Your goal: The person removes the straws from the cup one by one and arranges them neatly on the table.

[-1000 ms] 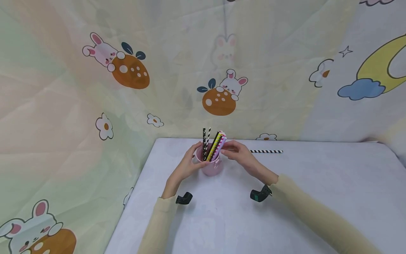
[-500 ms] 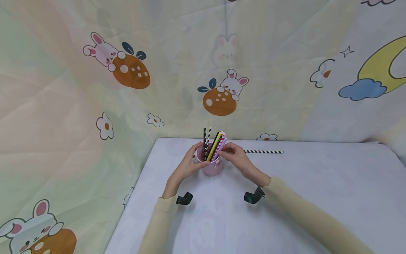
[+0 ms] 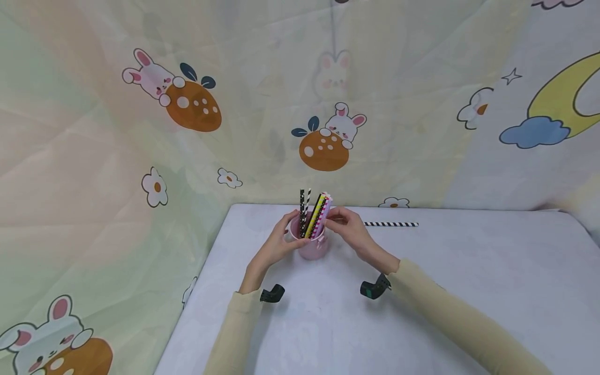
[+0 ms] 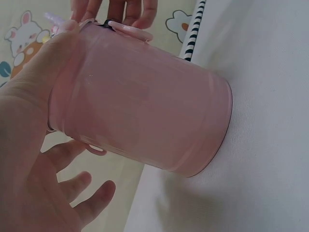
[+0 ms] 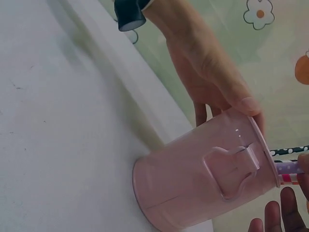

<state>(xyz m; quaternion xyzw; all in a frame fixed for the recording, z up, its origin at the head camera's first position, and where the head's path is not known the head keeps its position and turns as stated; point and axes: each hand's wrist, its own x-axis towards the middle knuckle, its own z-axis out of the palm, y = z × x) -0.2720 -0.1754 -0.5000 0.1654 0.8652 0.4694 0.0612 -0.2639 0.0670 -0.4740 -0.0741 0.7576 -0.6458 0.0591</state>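
A pink metal bucket (image 3: 314, 251) with a heart-shaped handle stands on the white table. My left hand (image 3: 275, 242) grips it near the rim, thumb on the near side and fingers behind. Inside, a bundle of patterned paper straws (image 3: 319, 214) in yellow, black, pink and lilac leans to the right. Dark-patterned straws (image 3: 302, 208) stand more upright at the left. My right hand (image 3: 353, 233) is at the bundle's right side, thumb and fingers pinching the straws; in the right wrist view the thumb lies against a lilac dotted straw (image 5: 287, 167). Their lower ends are hidden in the bucket.
A black-and-white striped straw (image 3: 392, 224) lies on the table (image 3: 422, 291) behind the right hand, near the back edge. A patterned cloth backdrop (image 3: 262, 130) hangs right behind the table and along its left side.
My right hand has moved a little left, and the bundle it pinches now leans slightly less to the right. The left hand and bucket have stayed put.
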